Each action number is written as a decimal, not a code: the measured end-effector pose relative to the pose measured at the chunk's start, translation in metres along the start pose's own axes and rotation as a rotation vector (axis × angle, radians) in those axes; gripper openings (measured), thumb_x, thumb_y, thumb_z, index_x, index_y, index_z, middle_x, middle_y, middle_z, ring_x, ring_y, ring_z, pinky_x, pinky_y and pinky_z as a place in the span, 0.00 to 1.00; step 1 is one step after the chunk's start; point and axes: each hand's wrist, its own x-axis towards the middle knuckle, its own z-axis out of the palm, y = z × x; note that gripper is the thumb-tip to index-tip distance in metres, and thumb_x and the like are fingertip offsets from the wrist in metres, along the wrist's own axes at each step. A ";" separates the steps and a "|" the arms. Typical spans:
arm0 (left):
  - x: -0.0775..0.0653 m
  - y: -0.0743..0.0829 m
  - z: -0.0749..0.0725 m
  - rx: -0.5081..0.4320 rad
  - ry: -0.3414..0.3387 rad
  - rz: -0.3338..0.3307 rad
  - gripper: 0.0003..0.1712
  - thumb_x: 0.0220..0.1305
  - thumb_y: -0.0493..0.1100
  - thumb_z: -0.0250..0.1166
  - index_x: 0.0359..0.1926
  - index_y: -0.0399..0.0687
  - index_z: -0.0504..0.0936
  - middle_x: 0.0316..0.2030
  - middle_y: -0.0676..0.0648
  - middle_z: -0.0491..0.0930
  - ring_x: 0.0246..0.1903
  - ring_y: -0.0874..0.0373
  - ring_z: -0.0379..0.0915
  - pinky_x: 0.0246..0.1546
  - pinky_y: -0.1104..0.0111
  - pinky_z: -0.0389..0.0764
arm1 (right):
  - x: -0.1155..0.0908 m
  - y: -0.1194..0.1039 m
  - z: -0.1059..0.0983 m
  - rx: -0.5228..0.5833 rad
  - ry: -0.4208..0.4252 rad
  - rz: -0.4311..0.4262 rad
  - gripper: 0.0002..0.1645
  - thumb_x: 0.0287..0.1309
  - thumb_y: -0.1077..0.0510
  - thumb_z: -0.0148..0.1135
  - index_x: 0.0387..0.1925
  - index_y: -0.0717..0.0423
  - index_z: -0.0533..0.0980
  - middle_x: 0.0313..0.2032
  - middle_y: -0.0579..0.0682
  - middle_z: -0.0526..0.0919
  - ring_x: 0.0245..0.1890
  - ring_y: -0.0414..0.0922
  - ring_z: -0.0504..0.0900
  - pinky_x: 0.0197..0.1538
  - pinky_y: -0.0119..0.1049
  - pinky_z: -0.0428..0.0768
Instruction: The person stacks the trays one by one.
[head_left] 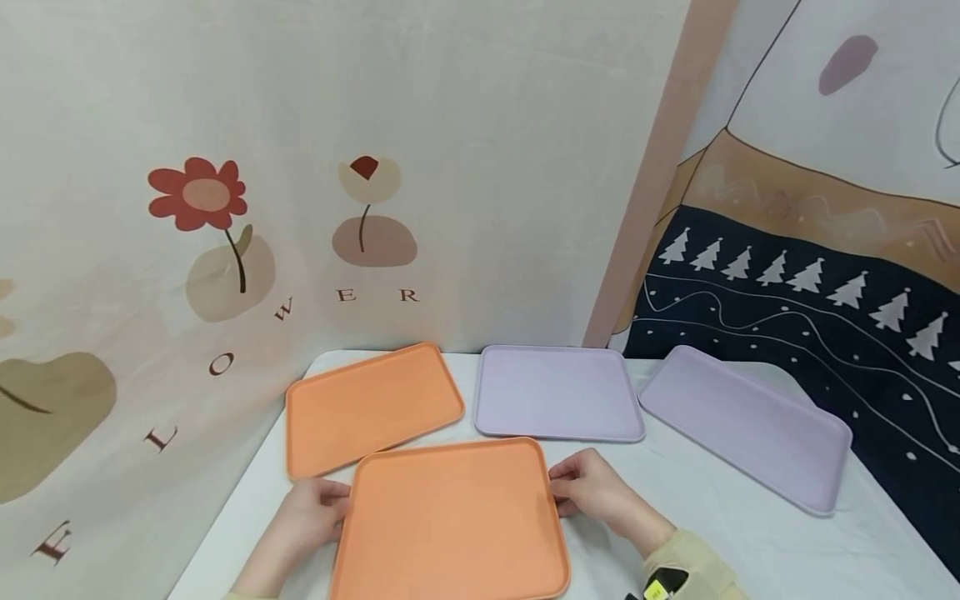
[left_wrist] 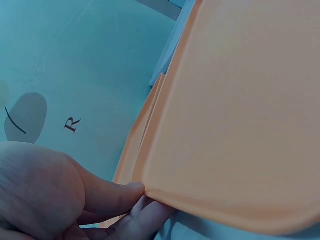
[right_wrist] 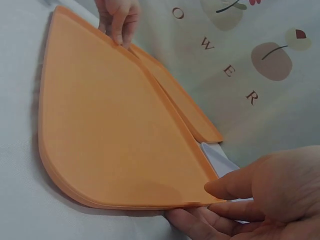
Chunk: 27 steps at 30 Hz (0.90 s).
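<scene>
Between my two hands is an orange rectangular tray [head_left: 450,525] with a low raised rim, at the near middle of the table. My left hand [head_left: 306,518] pinches its left edge, thumb on the rim and fingers beneath, as the left wrist view shows. On the opposite edge my right hand [head_left: 596,493] grips in the same way; in the right wrist view the thumb [right_wrist: 232,184] lies on the rim with fingers under it. Nothing lies on the tray. Its far left corner comes up against or over the near edge of a second orange tray [head_left: 371,407].
A lilac tray [head_left: 558,392] lies at the back middle, and another lilac tray [head_left: 750,425] sits angled at the right. White cloth covers the table [head_left: 712,533]. Behind stands a printed flower curtain [head_left: 510,208], with a dark tree-patterned cloth [head_left: 787,325] at the right.
</scene>
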 end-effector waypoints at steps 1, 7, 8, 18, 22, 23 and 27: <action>0.000 -0.001 0.000 -0.002 -0.001 -0.004 0.13 0.72 0.28 0.62 0.53 0.21 0.80 0.40 0.40 0.84 0.40 0.50 0.85 0.36 0.57 0.90 | 0.001 0.000 0.000 -0.004 0.002 0.001 0.10 0.66 0.71 0.65 0.46 0.77 0.82 0.35 0.56 0.87 0.34 0.48 0.89 0.36 0.42 0.90; -0.001 -0.005 0.001 -0.021 0.020 0.014 0.13 0.71 0.28 0.62 0.52 0.21 0.80 0.39 0.40 0.84 0.39 0.51 0.84 0.35 0.58 0.90 | 0.003 0.003 0.002 -0.001 0.002 -0.006 0.10 0.63 0.73 0.66 0.45 0.78 0.81 0.32 0.56 0.86 0.29 0.46 0.87 0.34 0.40 0.90; -0.001 -0.005 0.001 -0.020 0.023 0.016 0.13 0.71 0.28 0.62 0.52 0.21 0.80 0.39 0.40 0.84 0.39 0.51 0.84 0.35 0.58 0.90 | 0.004 0.004 0.003 -0.003 0.004 -0.009 0.10 0.63 0.73 0.66 0.44 0.78 0.81 0.32 0.56 0.86 0.29 0.46 0.87 0.33 0.40 0.90; 0.001 -0.006 0.002 -0.005 0.029 0.025 0.12 0.71 0.28 0.62 0.52 0.22 0.81 0.38 0.41 0.85 0.38 0.51 0.84 0.33 0.58 0.90 | 0.004 0.005 0.008 -0.041 0.064 -0.022 0.12 0.59 0.76 0.66 0.45 0.78 0.80 0.33 0.59 0.83 0.29 0.45 0.85 0.33 0.41 0.90; 0.001 -0.006 0.003 -0.016 0.034 0.033 0.12 0.71 0.28 0.62 0.52 0.21 0.81 0.38 0.42 0.85 0.38 0.51 0.84 0.33 0.58 0.90 | 0.003 0.005 0.009 -0.055 0.086 -0.026 0.12 0.59 0.75 0.67 0.45 0.78 0.80 0.33 0.56 0.83 0.29 0.44 0.85 0.32 0.41 0.90; 0.001 -0.006 0.003 -0.021 0.038 0.032 0.12 0.71 0.28 0.62 0.52 0.22 0.81 0.39 0.42 0.85 0.38 0.51 0.84 0.34 0.58 0.90 | 0.003 0.005 0.009 -0.059 0.088 -0.026 0.12 0.60 0.75 0.67 0.46 0.78 0.80 0.33 0.55 0.83 0.29 0.44 0.85 0.32 0.41 0.90; 0.001 -0.006 0.003 -0.024 0.042 0.036 0.12 0.71 0.28 0.62 0.52 0.21 0.81 0.39 0.42 0.85 0.39 0.51 0.85 0.34 0.58 0.90 | 0.002 0.004 0.008 -0.065 0.091 -0.018 0.12 0.61 0.75 0.67 0.46 0.77 0.81 0.32 0.55 0.84 0.29 0.44 0.85 0.32 0.40 0.89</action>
